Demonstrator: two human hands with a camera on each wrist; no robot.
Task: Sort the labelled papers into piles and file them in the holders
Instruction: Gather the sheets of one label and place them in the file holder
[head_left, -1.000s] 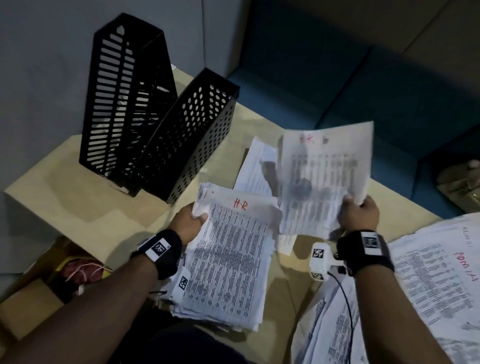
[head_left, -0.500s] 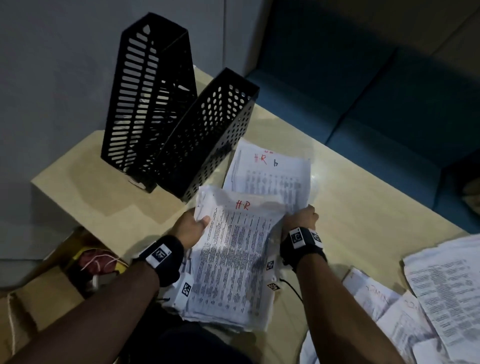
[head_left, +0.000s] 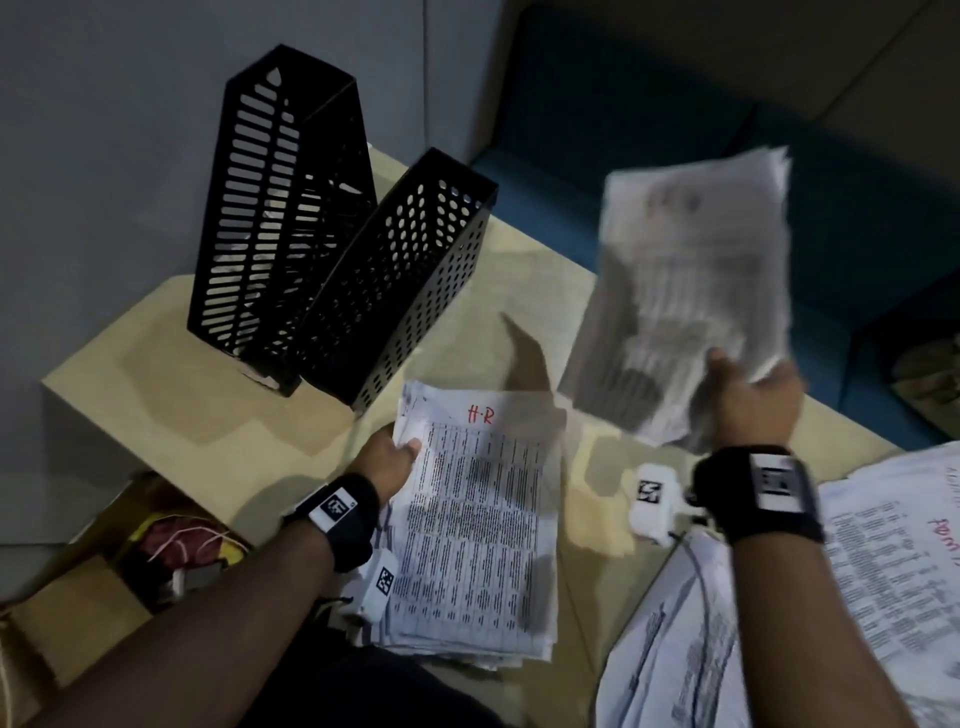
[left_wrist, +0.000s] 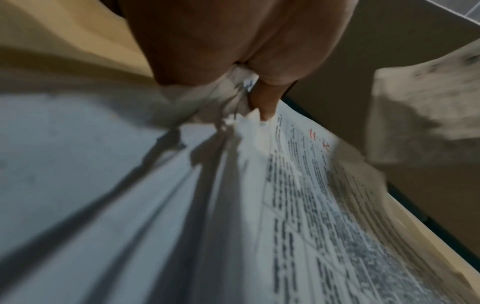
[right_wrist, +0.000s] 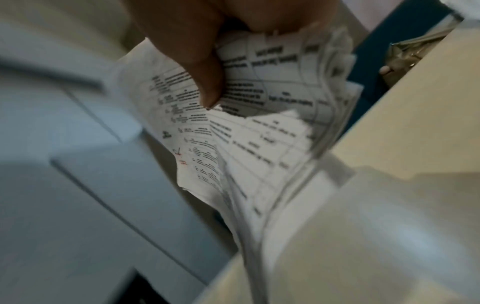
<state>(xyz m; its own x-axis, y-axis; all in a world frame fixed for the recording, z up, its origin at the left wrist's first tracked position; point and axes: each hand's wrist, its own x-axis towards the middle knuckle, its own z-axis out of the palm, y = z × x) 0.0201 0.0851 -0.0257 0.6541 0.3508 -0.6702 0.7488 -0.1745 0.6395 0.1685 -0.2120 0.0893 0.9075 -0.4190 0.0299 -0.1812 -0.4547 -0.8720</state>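
Observation:
A thick pile of printed papers marked "H.R" in red (head_left: 475, 525) lies at the table's near edge. My left hand (head_left: 392, 460) pinches its top left corner, thumb on top (left_wrist: 265, 102). Raised above the table's right side is a second sheaf of papers (head_left: 691, 291), blurred by motion, and my right hand (head_left: 748, 400) grips its lower edge (right_wrist: 249, 115), thumb (right_wrist: 205, 82) on the printed side. Two black perforated file holders (head_left: 283, 213) (head_left: 400, 275) stand side by side at the back left of the table.
More printed sheets, one with red writing (head_left: 904, 561), lie spread at the right. The beige table (head_left: 182, 405) ends at a grey wall on the left. An open cardboard box (head_left: 156, 551) sits on the floor at lower left. A dark blue sofa (head_left: 675, 130) runs behind.
My right hand has lifted a sheaf of papers off the table beyond the H.R pile and swung it up and to the right. My left hand has kept its hold on the pile's corner.

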